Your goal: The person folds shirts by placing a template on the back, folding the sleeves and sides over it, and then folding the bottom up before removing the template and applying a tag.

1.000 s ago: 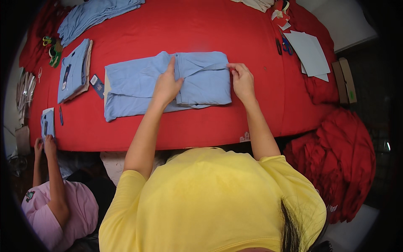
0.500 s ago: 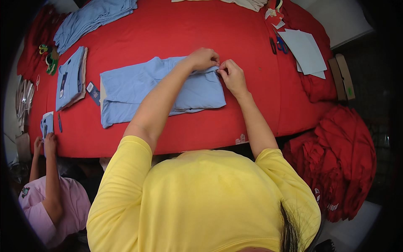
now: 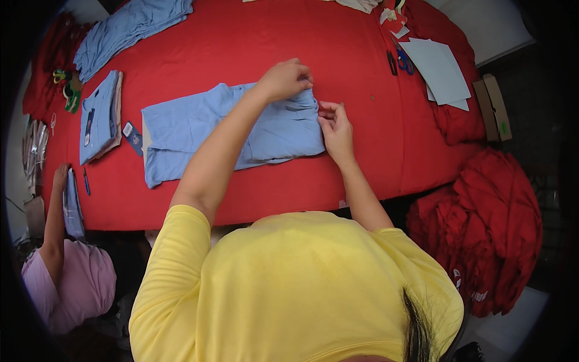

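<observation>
A folded light-blue shirt lies flat on the red-covered table in front of me, a strip of beige showing at its left end. My left hand reaches over it, fingers curled on the cloth at its far right corner. My right hand is at the shirt's right edge, thumb and fingers closed around the edge. Between the two hands the cloth is slightly gathered. A dark blue hang tag sits beside the shirt's left end.
Left of the shirt lies another folded blue shirt. A pen, tape roll and blue garment pile are beyond. A co-worker's hand touches a bagged blue item. Scissors, pale sheets and red cloth are right.
My right hand has slid nearer me along the shirt's right edge, away from my left hand. My left hand has shifted slightly farther off. The co-worker's arm and blue item have moved.
</observation>
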Available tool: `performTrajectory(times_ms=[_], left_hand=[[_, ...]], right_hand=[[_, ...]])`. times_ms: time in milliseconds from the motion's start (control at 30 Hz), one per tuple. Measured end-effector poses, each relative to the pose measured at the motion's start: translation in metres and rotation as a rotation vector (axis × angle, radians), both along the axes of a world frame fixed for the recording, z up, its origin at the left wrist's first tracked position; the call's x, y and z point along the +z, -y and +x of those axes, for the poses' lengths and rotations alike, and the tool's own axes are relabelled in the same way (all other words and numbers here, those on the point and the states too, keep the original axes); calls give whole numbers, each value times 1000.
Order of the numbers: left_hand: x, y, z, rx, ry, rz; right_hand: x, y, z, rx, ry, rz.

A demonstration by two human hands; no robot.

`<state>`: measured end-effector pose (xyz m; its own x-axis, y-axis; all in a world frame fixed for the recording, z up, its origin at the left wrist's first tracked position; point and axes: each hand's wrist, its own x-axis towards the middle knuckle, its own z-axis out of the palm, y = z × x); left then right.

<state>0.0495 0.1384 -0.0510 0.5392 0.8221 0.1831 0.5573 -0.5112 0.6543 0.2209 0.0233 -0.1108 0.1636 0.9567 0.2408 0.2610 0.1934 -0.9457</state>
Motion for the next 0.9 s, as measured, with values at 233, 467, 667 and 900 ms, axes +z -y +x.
performTrajectory(times_ms=[233, 467, 667, 900], left_hand=[[0, 18, 2, -137, -209, -66], [6, 0, -22, -212, 37, -482], [7, -5, 2, 11, 125, -485], [-6, -19, 7, -142, -300, -242]], right_hand=[[-21, -35, -8, 84, 46, -71], [17, -14, -12, -51, 333, 299], [10, 5, -19, -15, 412, 432], [6, 14, -37, 24, 367, 448]])
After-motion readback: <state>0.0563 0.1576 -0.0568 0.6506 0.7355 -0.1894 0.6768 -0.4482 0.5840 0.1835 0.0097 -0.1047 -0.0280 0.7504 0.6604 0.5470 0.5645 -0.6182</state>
